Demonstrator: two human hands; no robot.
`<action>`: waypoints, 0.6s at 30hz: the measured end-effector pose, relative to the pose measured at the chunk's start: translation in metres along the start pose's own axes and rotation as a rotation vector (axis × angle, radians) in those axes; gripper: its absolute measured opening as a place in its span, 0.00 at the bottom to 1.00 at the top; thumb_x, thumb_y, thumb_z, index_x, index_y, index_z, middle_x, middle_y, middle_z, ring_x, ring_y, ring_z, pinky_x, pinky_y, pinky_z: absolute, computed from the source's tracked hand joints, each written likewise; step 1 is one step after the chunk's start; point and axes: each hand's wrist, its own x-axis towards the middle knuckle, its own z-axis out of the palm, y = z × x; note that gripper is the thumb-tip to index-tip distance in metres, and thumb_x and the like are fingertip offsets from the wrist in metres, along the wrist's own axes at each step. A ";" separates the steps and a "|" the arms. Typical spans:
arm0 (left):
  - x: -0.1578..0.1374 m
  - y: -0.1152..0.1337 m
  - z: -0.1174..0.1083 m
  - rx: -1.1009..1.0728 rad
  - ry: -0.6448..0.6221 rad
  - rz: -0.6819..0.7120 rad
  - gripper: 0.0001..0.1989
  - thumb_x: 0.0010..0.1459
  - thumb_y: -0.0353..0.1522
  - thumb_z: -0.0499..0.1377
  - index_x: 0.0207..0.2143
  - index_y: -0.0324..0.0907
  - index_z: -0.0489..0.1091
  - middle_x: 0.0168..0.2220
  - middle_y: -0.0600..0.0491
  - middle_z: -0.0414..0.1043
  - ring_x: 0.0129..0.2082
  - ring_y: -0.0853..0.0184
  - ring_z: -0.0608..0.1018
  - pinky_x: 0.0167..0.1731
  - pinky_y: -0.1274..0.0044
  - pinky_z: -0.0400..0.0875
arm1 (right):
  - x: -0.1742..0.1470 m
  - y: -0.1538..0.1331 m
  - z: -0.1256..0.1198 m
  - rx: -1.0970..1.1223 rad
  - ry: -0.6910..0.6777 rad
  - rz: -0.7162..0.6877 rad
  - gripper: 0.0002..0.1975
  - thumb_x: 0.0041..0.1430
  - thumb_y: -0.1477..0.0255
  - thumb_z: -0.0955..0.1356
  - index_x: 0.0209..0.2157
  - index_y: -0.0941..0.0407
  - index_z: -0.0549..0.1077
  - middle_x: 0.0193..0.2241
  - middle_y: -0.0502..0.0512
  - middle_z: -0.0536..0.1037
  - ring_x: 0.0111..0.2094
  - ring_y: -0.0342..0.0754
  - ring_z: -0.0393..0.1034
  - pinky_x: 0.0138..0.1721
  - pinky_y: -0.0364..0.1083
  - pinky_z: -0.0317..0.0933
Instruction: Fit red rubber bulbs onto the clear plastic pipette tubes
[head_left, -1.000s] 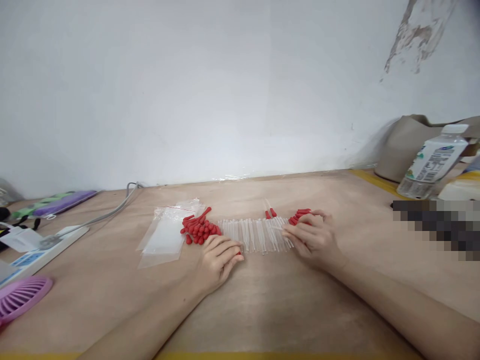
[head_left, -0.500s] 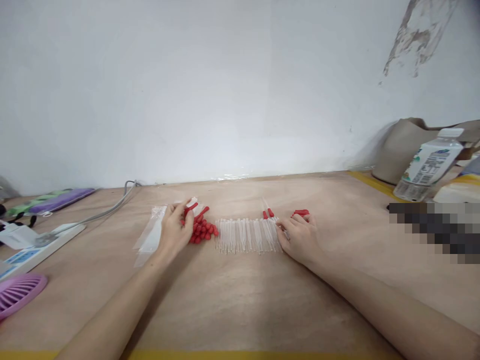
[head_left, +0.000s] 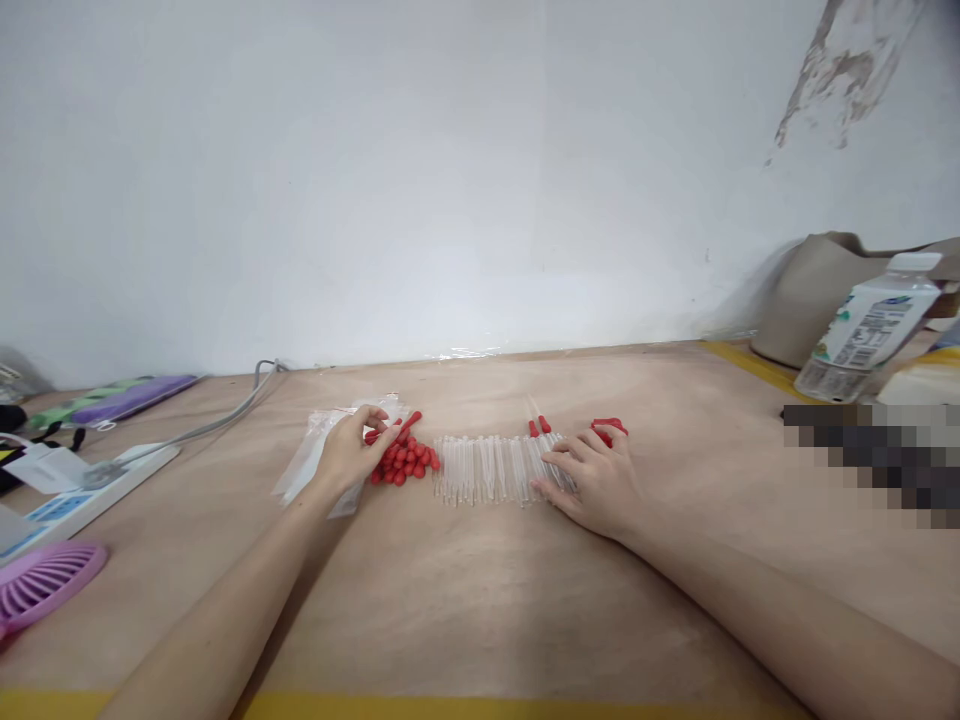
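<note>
My left hand is at the left edge of a pile of red rubber bulb-ended pieces. Its fingers curve over the pile, with a gap between thumb and forefinger where red shows; no firm hold is visible. My right hand lies palm down with fingers spread over the right end of a row of thin clear tubes. Just behind that row are two tubes with red ends. A small group of red pieces sits at my right fingertips, partly covered by them.
Clear plastic bags lie under and beside my left hand. To the left are a power strip with a grey cable, a pink fan and a purple pouch. A bottle and a grey-brown container stand at the right.
My right hand has spread its fingers and reached further left over the tubes. The left hand has shifted slightly at the red pile, and the view has turned a little.
</note>
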 end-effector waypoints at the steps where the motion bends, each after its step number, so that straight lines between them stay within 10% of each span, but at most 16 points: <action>1: 0.000 0.001 0.000 0.022 -0.017 0.024 0.15 0.49 0.44 0.53 0.34 0.43 0.65 0.30 0.55 0.72 0.30 0.66 0.71 0.31 0.77 0.62 | 0.000 0.000 0.000 0.004 -0.003 -0.003 0.13 0.52 0.60 0.64 0.30 0.54 0.72 0.31 0.52 0.73 0.35 0.45 0.62 0.48 0.54 0.41; 8: -0.001 0.003 -0.002 0.130 -0.086 0.132 0.18 0.54 0.44 0.48 0.30 0.44 0.72 0.30 0.54 0.73 0.30 0.65 0.70 0.34 0.75 0.61 | 0.000 -0.001 -0.004 0.027 -0.078 -0.020 0.16 0.51 0.56 0.63 0.33 0.53 0.72 0.33 0.51 0.74 0.38 0.46 0.64 0.53 0.55 0.37; 14: -0.001 0.020 -0.006 0.146 0.177 0.125 0.16 0.54 0.40 0.49 0.29 0.42 0.71 0.31 0.52 0.72 0.33 0.65 0.70 0.39 0.73 0.60 | -0.001 0.001 -0.007 0.067 -0.090 -0.003 0.17 0.52 0.56 0.62 0.36 0.53 0.71 0.36 0.51 0.74 0.40 0.47 0.63 0.53 0.56 0.35; 18: 0.009 0.065 0.009 0.105 -0.046 0.144 0.11 0.52 0.38 0.52 0.30 0.42 0.71 0.34 0.52 0.71 0.38 0.64 0.69 0.44 0.72 0.59 | -0.005 0.010 -0.012 0.094 -0.035 -0.028 0.13 0.53 0.60 0.63 0.33 0.53 0.72 0.33 0.51 0.74 0.37 0.46 0.63 0.53 0.56 0.36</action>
